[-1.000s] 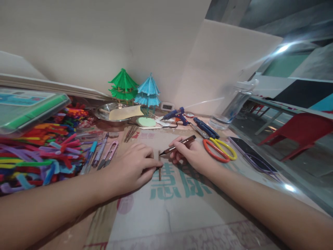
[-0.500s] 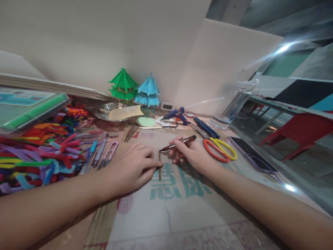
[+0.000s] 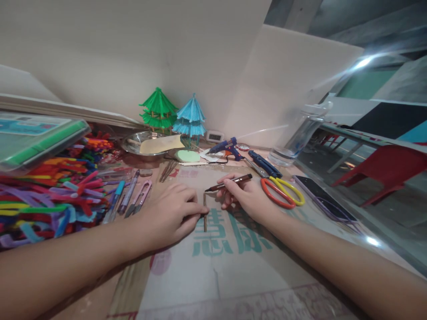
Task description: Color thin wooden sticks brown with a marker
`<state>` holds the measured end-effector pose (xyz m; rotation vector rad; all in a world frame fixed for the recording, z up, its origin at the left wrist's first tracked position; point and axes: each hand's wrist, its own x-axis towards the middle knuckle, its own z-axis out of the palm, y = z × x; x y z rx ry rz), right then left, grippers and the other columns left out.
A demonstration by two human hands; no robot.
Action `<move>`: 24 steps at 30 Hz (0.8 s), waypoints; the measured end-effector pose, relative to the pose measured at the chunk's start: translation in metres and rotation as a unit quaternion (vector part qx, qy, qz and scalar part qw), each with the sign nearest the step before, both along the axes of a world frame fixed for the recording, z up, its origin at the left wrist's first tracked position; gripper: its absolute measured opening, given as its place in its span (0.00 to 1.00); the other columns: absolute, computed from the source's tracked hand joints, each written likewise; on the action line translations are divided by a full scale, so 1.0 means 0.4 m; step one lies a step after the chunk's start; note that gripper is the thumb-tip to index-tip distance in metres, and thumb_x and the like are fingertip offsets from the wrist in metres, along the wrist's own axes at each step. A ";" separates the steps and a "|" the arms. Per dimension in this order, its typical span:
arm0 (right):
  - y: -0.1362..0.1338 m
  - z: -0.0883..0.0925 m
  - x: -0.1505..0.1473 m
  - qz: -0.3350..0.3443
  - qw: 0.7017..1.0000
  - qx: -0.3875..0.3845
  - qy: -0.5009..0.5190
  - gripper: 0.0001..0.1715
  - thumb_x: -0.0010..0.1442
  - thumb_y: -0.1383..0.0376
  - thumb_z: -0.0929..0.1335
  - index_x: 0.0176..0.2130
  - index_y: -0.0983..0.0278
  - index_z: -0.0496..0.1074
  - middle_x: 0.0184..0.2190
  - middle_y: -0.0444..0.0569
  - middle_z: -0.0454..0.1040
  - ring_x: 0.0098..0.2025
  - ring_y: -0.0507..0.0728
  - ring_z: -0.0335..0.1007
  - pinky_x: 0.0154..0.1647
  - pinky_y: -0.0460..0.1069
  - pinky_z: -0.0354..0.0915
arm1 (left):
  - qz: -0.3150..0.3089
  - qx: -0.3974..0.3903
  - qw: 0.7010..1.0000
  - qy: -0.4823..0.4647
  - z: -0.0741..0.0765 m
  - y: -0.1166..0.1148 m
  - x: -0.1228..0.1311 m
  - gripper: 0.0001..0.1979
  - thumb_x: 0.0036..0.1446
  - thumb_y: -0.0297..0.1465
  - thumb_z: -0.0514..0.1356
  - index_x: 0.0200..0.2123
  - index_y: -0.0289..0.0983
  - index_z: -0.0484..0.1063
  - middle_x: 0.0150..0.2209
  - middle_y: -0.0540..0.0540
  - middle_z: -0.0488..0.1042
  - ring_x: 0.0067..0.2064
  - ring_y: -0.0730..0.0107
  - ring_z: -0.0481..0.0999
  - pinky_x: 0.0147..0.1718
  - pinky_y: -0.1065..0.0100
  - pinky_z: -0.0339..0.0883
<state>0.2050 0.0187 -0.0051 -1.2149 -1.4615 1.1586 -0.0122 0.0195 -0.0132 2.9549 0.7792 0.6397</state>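
Note:
My left hand (image 3: pixel 180 211) is closed, its index finger and thumb pinching a thin brown stick (image 3: pixel 205 224) that lies lengthwise on the printed cardboard sheet (image 3: pixel 187 284). Held between the fingers and thumb of my right hand (image 3: pixel 242 195) is a dark brown marker (image 3: pixel 230 182), uncapped and slanting down to the left. The marker's tip is right by the far end of the stick; whether they touch I cannot tell. Several more brown sticks (image 3: pixel 168 171) lie beyond my left hand.
Pipe cleaners (image 3: pixel 43 204) and a plastic box (image 3: pixel 40 138) fill the left. Green (image 3: pixel 158 109) and blue (image 3: pixel 190 116) roofed models stand behind, near a metal bowl (image 3: pixel 128 149) and a glue gun (image 3: pixel 225 146). At right are a utility knife (image 3: pixel 265 163), scissors (image 3: pixel 278 195), a phone (image 3: pixel 320 195) and a jug (image 3: pixel 296 138).
The marker's tip has shifted up very slightly at the stick's far end. My left hand and the stick have stayed in place.

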 end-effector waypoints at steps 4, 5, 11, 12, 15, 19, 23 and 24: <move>0.002 -0.005 0.005 0.008 1.000 0.008 0.003 0.15 0.58 0.55 0.68 0.36 0.65 0.67 0.25 0.44 0.75 0.20 0.48 0.70 0.20 0.43 0.66 | 0.000 0.000 1.000 0.001 0.002 -0.001 0.001 0.14 0.63 0.29 0.53 0.45 0.41 0.77 0.34 0.46 0.70 0.38 0.64 0.67 0.38 0.62 0.58; 0.003 -0.006 0.006 0.010 1.000 0.007 0.003 0.15 0.57 0.55 0.68 0.36 0.65 0.68 0.24 0.44 0.75 0.20 0.48 0.70 0.20 0.43 0.66 | 0.000 0.000 1.000 0.001 0.002 -0.001 0.001 0.14 0.63 0.29 0.53 0.45 0.41 0.77 0.34 0.46 0.70 0.38 0.64 0.67 0.38 0.62 0.58; 0.006 -0.009 0.005 0.017 1.000 0.004 0.010 0.14 0.57 0.55 0.68 0.33 0.64 0.67 0.21 0.41 0.72 0.19 0.48 0.69 0.22 0.43 0.68 | 0.002 0.011 1.000 -0.001 0.001 -0.001 0.002 0.13 0.63 0.29 0.54 0.44 0.41 0.77 0.33 0.46 0.70 0.37 0.64 0.67 0.37 0.62 0.57; 0.006 -0.008 0.005 0.016 1.000 0.006 0.008 0.14 0.57 0.56 0.67 0.33 0.64 0.67 0.21 0.41 0.72 0.19 0.48 0.69 0.21 0.43 0.67 | 0.002 0.013 1.000 -0.002 0.001 -0.001 0.002 0.13 0.63 0.29 0.54 0.44 0.41 0.77 0.33 0.46 0.70 0.37 0.64 0.67 0.37 0.62 0.57; 0.003 -0.004 0.003 0.009 1.000 0.005 0.003 0.13 0.57 0.56 0.67 0.35 0.64 0.67 0.23 0.42 0.74 0.19 0.48 0.69 0.20 0.43 0.66 | -0.001 0.012 1.000 -0.005 0.002 -0.001 0.002 0.13 0.63 0.28 0.53 0.43 0.40 0.77 0.33 0.46 0.71 0.37 0.64 0.67 0.37 0.63 0.57; 0.003 -0.003 0.006 0.013 1.000 0.006 -0.005 0.13 0.58 0.57 0.66 0.35 0.65 0.67 0.23 0.42 0.74 0.19 0.48 0.69 0.21 0.43 0.65 | -0.004 0.007 1.000 -0.006 0.001 0.001 0.001 0.13 0.63 0.29 0.53 0.42 0.40 0.77 0.33 0.46 0.70 0.37 0.64 0.67 0.37 0.63 0.58; 0.003 -0.004 0.007 0.020 1.000 0.004 -0.020 0.13 0.57 0.57 0.66 0.33 0.65 0.68 0.20 0.42 0.73 0.20 0.48 0.69 0.20 0.42 0.63 | -0.007 0.010 1.000 -0.011 0.000 0.002 0.000 0.13 0.64 0.29 0.53 0.42 0.40 0.77 0.33 0.46 0.70 0.36 0.65 0.67 0.38 0.63 0.58; 0.003 -0.004 0.007 0.018 1.000 0.002 -0.018 0.13 0.57 0.57 0.66 0.33 0.65 0.68 0.20 0.42 0.73 0.19 0.48 0.69 0.20 0.42 0.62 | -0.006 0.009 1.000 -0.011 0.000 0.001 0.000 0.13 0.64 0.29 0.53 0.43 0.40 0.77 0.33 0.46 0.70 0.37 0.65 0.67 0.38 0.63 0.58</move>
